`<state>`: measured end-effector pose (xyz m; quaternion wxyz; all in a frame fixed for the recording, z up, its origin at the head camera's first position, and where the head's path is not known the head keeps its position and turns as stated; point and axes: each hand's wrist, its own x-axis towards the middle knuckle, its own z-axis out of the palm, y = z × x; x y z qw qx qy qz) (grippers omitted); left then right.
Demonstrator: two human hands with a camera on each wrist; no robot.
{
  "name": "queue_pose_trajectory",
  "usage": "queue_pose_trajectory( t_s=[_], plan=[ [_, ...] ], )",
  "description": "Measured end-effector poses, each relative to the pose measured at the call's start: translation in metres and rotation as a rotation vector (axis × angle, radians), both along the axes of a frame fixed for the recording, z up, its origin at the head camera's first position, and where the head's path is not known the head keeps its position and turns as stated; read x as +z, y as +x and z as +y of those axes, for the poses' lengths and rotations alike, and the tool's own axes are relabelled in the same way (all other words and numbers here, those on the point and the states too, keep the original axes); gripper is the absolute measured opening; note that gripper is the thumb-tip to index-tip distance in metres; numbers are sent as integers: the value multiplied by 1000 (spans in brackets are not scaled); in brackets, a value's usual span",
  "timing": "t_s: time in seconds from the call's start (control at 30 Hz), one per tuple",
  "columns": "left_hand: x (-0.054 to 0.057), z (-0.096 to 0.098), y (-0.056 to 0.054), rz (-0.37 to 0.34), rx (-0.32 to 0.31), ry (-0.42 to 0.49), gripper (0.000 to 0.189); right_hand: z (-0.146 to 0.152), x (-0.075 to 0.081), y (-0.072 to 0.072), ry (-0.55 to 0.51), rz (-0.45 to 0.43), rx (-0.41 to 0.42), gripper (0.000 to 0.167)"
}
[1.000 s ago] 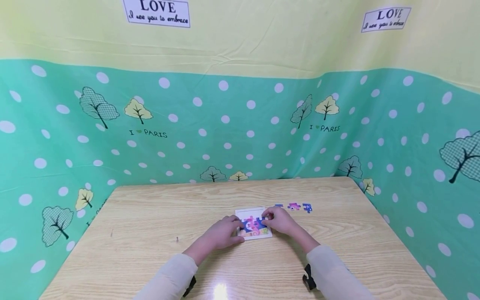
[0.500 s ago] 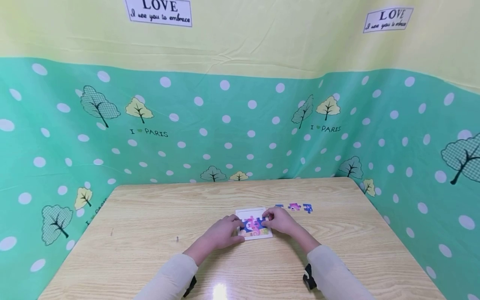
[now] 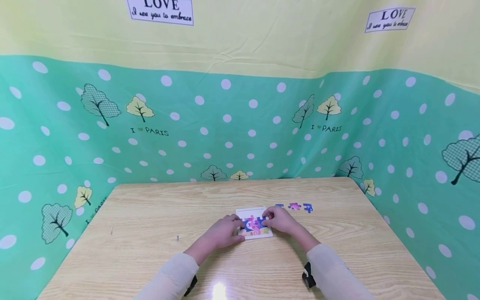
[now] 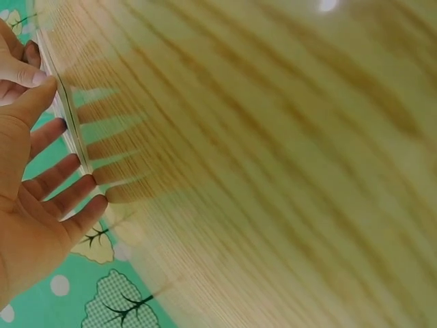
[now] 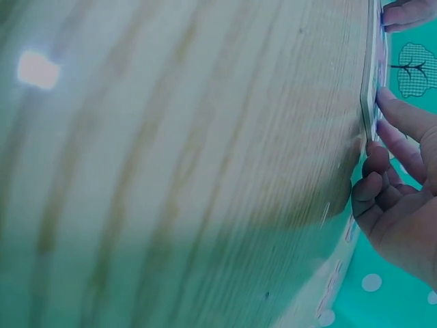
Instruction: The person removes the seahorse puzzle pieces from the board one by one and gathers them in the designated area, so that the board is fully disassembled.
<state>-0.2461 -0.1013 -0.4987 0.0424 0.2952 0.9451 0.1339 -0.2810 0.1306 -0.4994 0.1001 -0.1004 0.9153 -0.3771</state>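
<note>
A white-framed jigsaw tray lies on the table, its lower part filled with joined pieces of a pink sea creature on blue. My left hand rests at the tray's left side, thumb by the near corner. In the left wrist view, this hand's fingers are spread and fairly straight along the edge. On the right, my right hand pinches a blue puzzle piece between thumb and index finger over the tray. Its other fingers are curled in the right wrist view. The fingers partly cover the piece.
Behind my right hand lie loose puzzle pieces: a pink one with an eye, a blue one and a partly hidden blue one. A patterned green cloth hangs around the wooden table.
The head view has shifted very slightly. Both hands, the tray and the loose pieces keep practically the same places.
</note>
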Motion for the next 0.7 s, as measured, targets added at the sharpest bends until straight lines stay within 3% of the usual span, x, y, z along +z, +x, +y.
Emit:
queue_pose_trajectory(
  t_s=[0.23, 0.7],
  plan=[
    [-2, 1, -1, -5, 11, -3, 43, 0, 0, -1, -12, -10, 21, 20],
    [3, 2, -1, -19, 27, -3, 44, -1, -2, -6, -33, -46, -11, 18]
  ],
)
